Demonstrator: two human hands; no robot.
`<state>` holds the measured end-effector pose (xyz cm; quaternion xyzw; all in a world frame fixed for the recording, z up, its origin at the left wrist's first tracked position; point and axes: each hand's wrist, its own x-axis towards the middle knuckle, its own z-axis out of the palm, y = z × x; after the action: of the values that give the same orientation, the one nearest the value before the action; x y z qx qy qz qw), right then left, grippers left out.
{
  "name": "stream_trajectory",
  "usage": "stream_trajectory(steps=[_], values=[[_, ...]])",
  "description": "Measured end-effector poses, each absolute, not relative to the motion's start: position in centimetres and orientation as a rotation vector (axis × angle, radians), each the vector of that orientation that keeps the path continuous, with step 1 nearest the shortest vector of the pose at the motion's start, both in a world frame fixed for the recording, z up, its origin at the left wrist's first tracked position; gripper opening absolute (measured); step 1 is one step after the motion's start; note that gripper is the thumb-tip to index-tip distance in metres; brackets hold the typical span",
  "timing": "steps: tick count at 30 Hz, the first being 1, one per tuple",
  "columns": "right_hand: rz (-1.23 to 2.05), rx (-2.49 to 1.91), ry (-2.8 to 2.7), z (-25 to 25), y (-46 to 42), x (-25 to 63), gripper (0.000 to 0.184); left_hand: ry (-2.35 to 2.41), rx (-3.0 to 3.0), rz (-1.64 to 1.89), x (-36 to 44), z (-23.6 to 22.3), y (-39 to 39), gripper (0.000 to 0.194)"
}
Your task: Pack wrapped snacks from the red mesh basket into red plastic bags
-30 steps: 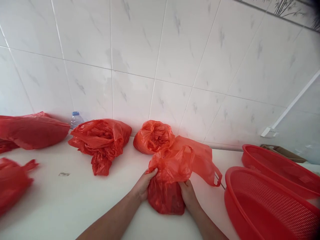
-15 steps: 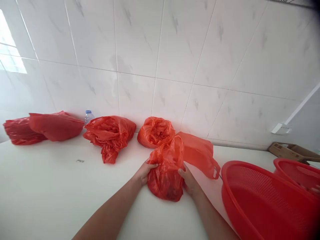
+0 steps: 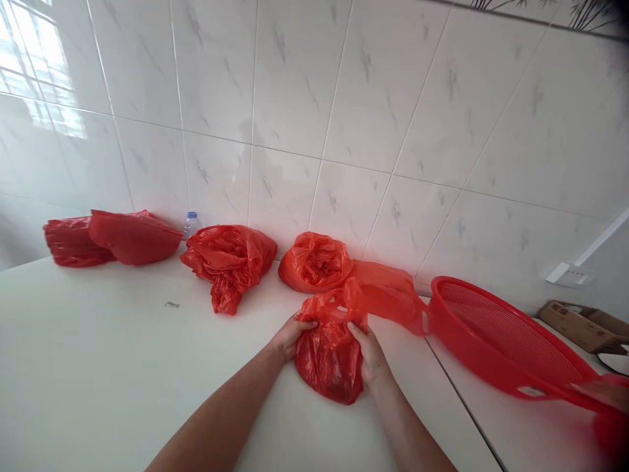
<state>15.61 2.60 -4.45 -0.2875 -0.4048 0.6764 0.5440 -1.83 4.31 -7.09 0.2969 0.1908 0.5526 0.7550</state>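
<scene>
A filled red plastic bag [image 3: 328,357] sits on the white counter [image 3: 98,367] in front of me. My left hand [image 3: 291,335] grips its left side near the top. On the right side my right hand [image 3: 369,354] pinches the bag's upper edge, fingers closed. The bag's loose top and handles [image 3: 388,295] trail up and to the right. What is inside the bag is hidden.
Along the tiled wall lie more red bags: one open [image 3: 315,262], one crumpled [image 3: 228,259], two at far left [image 3: 132,236]. A plastic bottle [image 3: 191,223] stands behind them. A red perforated basket [image 3: 496,341] is tilted at right, with a cardboard box [image 3: 580,326] beyond.
My hands have shifted up toward the top of the bag. The red basket at right has risen and tilted on edge, and the view has turned left.
</scene>
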Motion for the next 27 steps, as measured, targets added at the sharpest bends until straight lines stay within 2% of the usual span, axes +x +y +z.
stream_trajectory(steps=[7,11,16,19,20,22,23,25,27], values=[[1.804,-0.665,-0.8,-6.0,3.4,16.5,0.038,0.373,0.582,1.163,-2.4,-6.9,4.4,0.037],[1.834,-0.682,-0.782,-6.3,3.6,16.4,0.031,0.332,0.55,1.199,-2.6,-6.6,4.4,0.037],[1.89,-0.668,-0.672,-6.5,3.9,17.0,0.024,0.373,0.532,1.268,-2.6,-6.8,5.1,0.025],[1.868,-0.623,-0.589,-5.8,3.8,17.4,0.028,0.401,0.517,1.297,-2.3,-7.2,5.4,0.023],[1.866,-0.613,-0.564,-5.4,3.6,17.4,0.026,0.405,0.513,1.297,-2.2,-7.3,5.4,0.024],[1.874,-0.601,-0.58,-4.5,3.3,17.1,0.01,0.41,0.503,1.291,-2.0,-7.5,5.4,0.023],[1.874,-0.597,-0.638,-4.0,3.1,16.9,0.014,0.413,0.497,1.286,-1.9,-7.5,5.4,0.021],[1.83,-0.599,-0.821,-3.1,2.8,16.1,0.035,0.42,0.487,1.281,-1.8,-7.5,5.4,0.019],[1.727,-0.627,-1.05,-2.5,2.7,15.3,0.042,0.425,0.492,1.259,-1.6,-7.3,5.5,0.021]])
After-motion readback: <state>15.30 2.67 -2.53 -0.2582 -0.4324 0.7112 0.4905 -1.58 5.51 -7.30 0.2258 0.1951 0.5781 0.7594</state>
